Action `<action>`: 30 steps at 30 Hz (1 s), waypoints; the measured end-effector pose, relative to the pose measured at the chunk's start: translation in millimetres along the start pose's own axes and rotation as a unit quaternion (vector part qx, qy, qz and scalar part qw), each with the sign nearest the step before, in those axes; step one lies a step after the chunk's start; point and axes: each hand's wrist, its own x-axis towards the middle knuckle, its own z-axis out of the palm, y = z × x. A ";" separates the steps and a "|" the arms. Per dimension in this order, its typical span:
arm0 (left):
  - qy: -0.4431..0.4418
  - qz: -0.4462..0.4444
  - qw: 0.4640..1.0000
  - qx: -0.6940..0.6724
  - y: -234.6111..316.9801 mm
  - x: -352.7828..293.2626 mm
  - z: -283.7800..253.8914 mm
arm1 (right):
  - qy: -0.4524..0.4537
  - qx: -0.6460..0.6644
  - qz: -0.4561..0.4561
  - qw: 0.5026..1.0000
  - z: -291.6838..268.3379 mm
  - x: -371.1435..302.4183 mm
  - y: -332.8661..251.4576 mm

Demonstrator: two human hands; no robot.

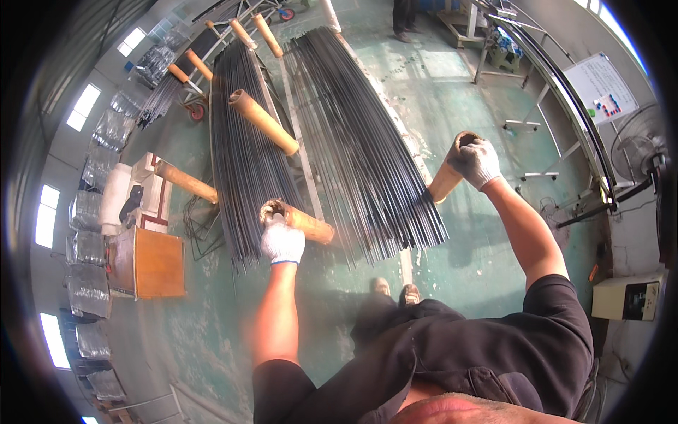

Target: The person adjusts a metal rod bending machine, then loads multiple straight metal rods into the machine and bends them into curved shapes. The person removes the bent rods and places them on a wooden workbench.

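My left hand (283,242), in a white knit glove, grips the open upper end of a tan cardboard tube (314,227), its fingers at the rim. My right hand (477,162), gloved too, is closed round the upper end of another cardboard tube (444,182), with a dark worn rim. Between and beyond the hands, long thin black rods (353,148) lie side by side in a wide bundle. A second bundle of black rods (244,141) lies to the left of it. Another cardboard tube (265,124) stands up between the two bundles.
More cardboard tubes (185,181) stand along the rods' left side and far end. An orange-brown box (157,263) is at the left, near foil-wrapped bundles (90,290) by the wall. A whiteboard (602,86) and a fan (638,145) are at the right. Another person's legs (405,18) show far off.
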 end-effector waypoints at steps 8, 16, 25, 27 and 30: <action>0.027 0.001 0.999 0.029 -5.5 -83.2 -18.7 | 0.014 -0.028 0.025 0.999 -17.1 -60.3 -28.6; 0.076 0.015 0.997 0.024 -8.5 -140.7 -27.8 | -0.040 -0.092 0.050 0.994 -45.8 -114.4 -34.4; 0.049 0.001 0.999 -0.001 -34.9 -193.9 -52.8 | 0.146 0.018 0.350 0.925 -23.0 -276.0 -155.4; 0.042 0.012 0.998 -0.034 -29.9 -210.5 -60.1 | -0.099 0.032 0.429 0.897 25.5 -325.1 -165.8; 0.047 0.019 0.998 -0.037 -33.6 -219.0 -65.0 | -0.281 -0.009 0.474 0.835 89.1 -358.2 -163.6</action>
